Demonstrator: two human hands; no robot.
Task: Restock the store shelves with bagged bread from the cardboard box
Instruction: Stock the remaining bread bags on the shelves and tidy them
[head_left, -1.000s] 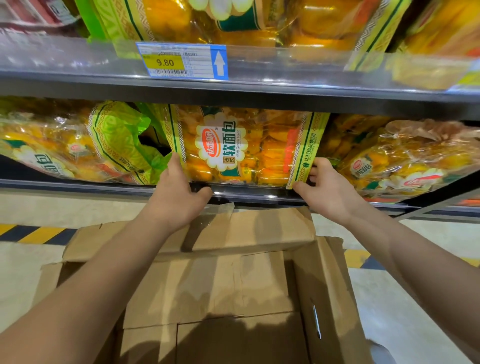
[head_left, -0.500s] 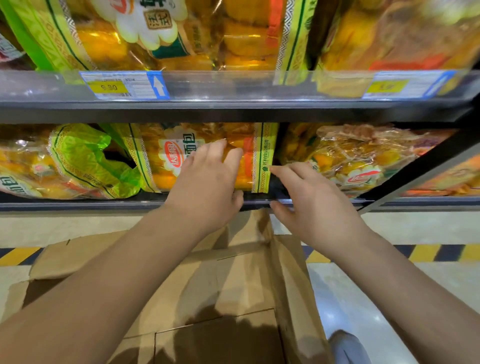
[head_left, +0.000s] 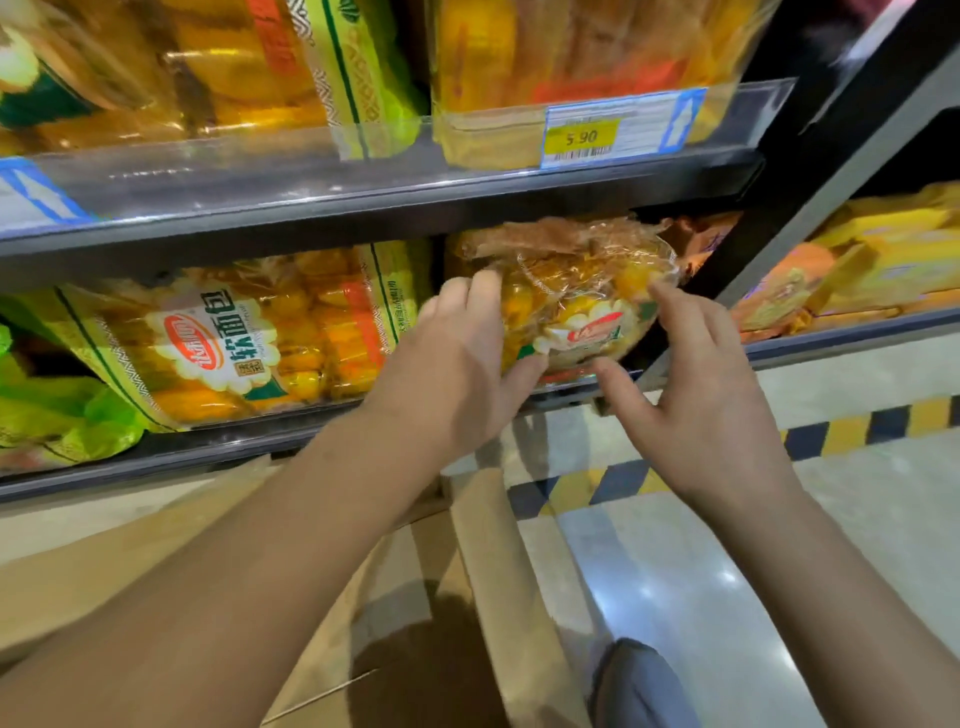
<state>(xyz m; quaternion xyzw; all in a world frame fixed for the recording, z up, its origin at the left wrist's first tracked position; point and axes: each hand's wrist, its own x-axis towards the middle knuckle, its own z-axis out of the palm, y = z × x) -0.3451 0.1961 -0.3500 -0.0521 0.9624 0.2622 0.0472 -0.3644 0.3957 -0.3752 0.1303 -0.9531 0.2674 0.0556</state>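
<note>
Gripped the bread bag (head_left: 582, 291) with the left hand (head_left: 457, 369), fingers over its left side and thumb under it. Touched its right side with the right hand (head_left: 711, 405), fingers straight and spread. Found the bag at the right end of the lower shelf (head_left: 208, 447), just beside a larger bag (head_left: 249, 348) with green edges. Saw the cardboard box (head_left: 483, 571) below, under both forearms. Read 5.90 on the price tag (head_left: 582, 136) of the upper shelf (head_left: 311, 171).

Single wide-angle view from the head, facing forward and down, close to the shelves (head_left: 363, 208), box (head_left: 104, 571) and floor (head_left: 675, 597) at the lower edge.
</note>
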